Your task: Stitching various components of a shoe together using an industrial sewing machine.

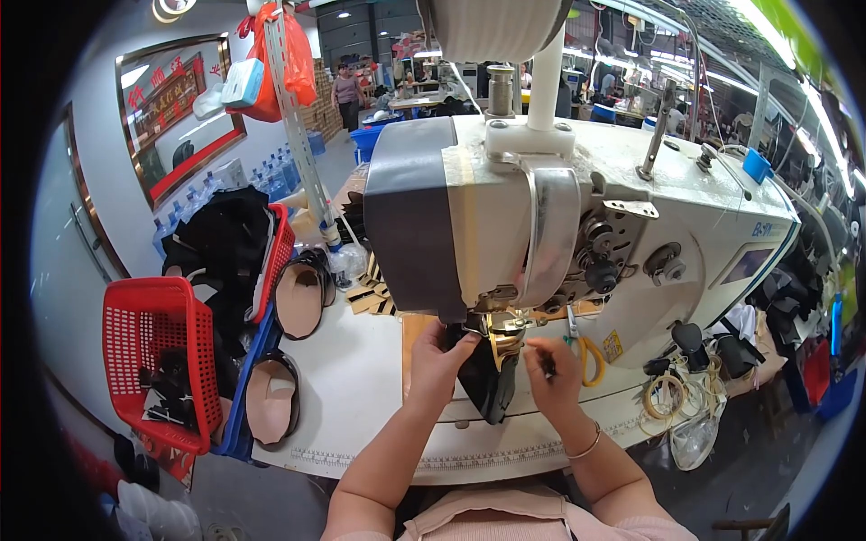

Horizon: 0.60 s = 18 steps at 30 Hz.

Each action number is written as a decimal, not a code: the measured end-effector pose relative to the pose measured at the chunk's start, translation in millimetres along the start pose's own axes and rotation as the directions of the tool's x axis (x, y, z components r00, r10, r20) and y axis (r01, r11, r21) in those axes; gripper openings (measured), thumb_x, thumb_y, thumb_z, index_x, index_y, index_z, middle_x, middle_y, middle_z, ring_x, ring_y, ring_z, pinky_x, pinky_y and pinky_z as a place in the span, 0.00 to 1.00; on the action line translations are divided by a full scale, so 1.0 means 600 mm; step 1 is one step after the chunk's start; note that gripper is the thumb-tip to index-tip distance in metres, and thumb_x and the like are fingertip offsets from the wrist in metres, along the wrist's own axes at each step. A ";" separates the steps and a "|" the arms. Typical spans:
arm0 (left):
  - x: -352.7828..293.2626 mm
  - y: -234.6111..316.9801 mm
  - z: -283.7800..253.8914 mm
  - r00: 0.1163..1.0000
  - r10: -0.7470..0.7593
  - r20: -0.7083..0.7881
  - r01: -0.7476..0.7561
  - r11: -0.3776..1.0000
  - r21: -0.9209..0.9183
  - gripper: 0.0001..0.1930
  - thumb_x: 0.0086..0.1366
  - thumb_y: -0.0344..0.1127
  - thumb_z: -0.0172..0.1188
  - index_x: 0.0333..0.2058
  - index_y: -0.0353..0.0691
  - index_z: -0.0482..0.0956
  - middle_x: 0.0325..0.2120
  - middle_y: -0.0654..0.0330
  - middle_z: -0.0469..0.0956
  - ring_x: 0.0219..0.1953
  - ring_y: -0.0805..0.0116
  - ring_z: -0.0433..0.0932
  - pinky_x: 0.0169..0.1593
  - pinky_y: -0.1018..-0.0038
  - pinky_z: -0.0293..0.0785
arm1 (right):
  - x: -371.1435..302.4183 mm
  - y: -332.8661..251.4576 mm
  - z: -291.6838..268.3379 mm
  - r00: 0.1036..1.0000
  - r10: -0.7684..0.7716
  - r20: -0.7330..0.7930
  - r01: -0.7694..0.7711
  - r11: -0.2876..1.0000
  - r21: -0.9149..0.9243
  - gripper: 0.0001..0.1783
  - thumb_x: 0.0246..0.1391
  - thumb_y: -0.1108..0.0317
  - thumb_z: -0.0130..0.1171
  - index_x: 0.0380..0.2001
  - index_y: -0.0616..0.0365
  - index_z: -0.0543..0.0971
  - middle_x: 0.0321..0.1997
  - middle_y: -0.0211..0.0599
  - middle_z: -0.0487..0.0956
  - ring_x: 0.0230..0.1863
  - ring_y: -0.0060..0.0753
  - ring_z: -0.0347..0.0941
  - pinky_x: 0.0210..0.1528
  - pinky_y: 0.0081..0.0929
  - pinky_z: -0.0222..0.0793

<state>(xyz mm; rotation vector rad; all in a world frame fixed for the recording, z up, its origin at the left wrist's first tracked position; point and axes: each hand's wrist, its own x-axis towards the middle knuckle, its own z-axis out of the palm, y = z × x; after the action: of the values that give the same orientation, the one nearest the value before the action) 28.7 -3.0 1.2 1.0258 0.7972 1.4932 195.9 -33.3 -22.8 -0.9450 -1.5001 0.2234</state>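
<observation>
A white sewing machine [622, 261] with a dark grey front cover stands before me. Under its brass-coloured presser foot [507, 338] lies a black, leather-like shoe piece [488, 388], its lower end hanging toward me. My left hand [436, 362] is closed on the upper left edge of this piece, thumb toward the foot. Just right of the foot, my right hand [553, 374] has its fingers curled together; a small dark bit shows between them, too small to name. Beside that hand lie yellow-handled scissors [591, 362].
Two black shoe uppers with beige insides [272, 401] stand at the table's left. Beyond them are a red basket [200, 361] of black pieces and a blue crate [242, 410]. Tape rolls [665, 397] and a plastic bag [699, 433] lie at right. A person [346, 95] stands far back.
</observation>
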 end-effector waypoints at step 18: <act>0.043 0.041 -0.071 0.885 -0.368 0.287 0.155 0.812 0.562 0.23 0.50 0.44 0.68 0.40 0.34 0.75 0.25 0.61 0.77 0.27 0.73 0.75 0.32 0.77 0.71 | -0.004 0.047 -0.015 0.943 0.330 -0.051 -0.318 0.935 0.159 0.05 0.54 0.71 0.53 0.34 0.59 0.72 0.21 0.23 0.67 0.21 0.14 0.60 0.23 0.15 0.56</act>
<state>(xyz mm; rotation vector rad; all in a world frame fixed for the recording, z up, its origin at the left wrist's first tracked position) -20.6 20.2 11.0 1.4898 1.0403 0.7923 215.5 -20.6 -41.2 -1.0653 -1.2321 0.5257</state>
